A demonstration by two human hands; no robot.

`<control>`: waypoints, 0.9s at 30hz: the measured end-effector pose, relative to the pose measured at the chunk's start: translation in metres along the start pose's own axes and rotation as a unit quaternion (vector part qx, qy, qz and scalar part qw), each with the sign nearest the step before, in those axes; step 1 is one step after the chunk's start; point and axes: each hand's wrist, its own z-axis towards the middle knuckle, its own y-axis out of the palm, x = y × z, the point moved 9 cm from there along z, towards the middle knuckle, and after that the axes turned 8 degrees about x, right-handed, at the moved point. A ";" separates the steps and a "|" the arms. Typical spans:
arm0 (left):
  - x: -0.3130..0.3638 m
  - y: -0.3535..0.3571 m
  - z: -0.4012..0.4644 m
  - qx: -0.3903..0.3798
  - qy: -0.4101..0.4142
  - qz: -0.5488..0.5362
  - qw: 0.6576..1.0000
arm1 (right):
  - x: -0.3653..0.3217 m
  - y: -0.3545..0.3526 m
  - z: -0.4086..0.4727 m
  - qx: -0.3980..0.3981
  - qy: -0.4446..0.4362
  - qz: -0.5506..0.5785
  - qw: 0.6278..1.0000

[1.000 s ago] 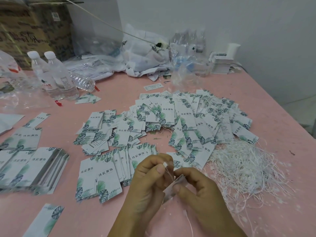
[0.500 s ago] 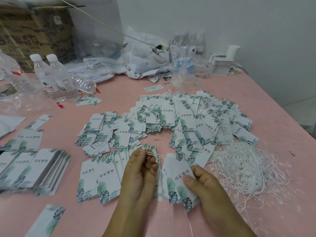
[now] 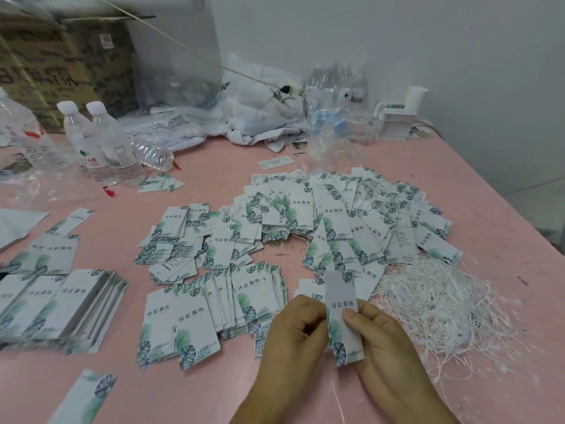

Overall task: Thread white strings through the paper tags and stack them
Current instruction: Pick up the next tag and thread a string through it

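My left hand (image 3: 293, 335) covered the left edge of the tag (image 3: 344, 319) I held, and my curled fingers hid whatever lay inside them; whether a string was pinched there could not be determined. My right hand (image 3: 385, 347) concealed the tag's lower right side. Both forearms ran off the bottom edge. A thin white strand (image 3: 338, 402) below the tag was too fine to trace to its end. At the left edge, the stacked tags (image 3: 61, 313) were blurred and partly cut off. The cardboard box (image 3: 61, 62) in the upper left was cropped, its print unreadable. Small print on the scattered tags (image 3: 351, 221) was illegible.
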 end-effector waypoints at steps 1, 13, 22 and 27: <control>0.004 0.003 0.000 -0.014 0.012 0.011 1.000 | -0.002 -0.003 0.001 0.009 -0.007 -0.008 1.000; -0.008 -0.005 -0.002 0.076 0.018 0.073 0.994 | -0.128 0.016 0.093 0.156 -0.163 -0.272 0.936; -0.001 -0.021 -0.001 0.137 0.001 0.060 0.989 | -0.098 0.058 0.086 0.072 -0.274 -0.483 0.828; -0.006 -0.054 -0.008 0.283 -0.032 -0.015 0.959 | -0.011 0.084 0.050 -0.029 -0.185 -0.510 0.839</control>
